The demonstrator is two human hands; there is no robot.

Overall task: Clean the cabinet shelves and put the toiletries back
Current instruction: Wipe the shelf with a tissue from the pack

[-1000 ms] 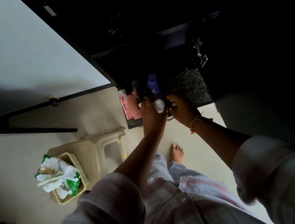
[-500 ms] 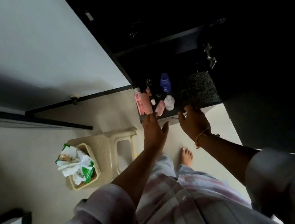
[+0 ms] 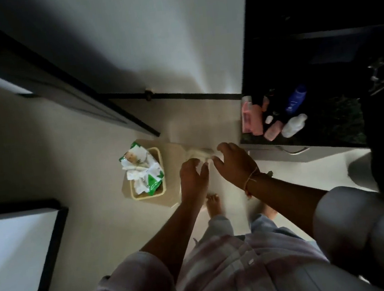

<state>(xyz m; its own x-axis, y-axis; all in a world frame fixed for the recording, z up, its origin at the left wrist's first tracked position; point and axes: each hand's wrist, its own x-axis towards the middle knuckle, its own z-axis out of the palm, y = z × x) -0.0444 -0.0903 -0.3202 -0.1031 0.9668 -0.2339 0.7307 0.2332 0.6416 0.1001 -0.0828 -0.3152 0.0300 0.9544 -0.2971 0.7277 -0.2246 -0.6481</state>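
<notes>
Several toiletries stand on the dark cabinet shelf (image 3: 333, 134) at the right: a pink bottle (image 3: 251, 119), a smaller pink bottle (image 3: 272, 130), a blue bottle (image 3: 295, 98) and a white bottle (image 3: 294, 125). My left hand (image 3: 193, 178) and my right hand (image 3: 235, 164) hover side by side above the floor, left of the shelf, fingers spread and loose, holding nothing. Below my left hand stands a beige plastic stool (image 3: 175, 152). On the stool sits a beige basket (image 3: 159, 173) with a green-and-white wipes pack (image 3: 146, 172) and crumpled white wipes.
A white wall with a dark baseboard (image 3: 180, 95) runs behind the stool. A dark-framed white panel (image 3: 15, 258) lies at lower left. My bare feet (image 3: 213, 205) stand on the pale floor. A metal handle (image 3: 294, 151) sticks out under the shelf.
Both hands have drawn back from the bottles on the shelf and moved left toward the stool. The view has swung left, so the shelf now sits at the right edge.
</notes>
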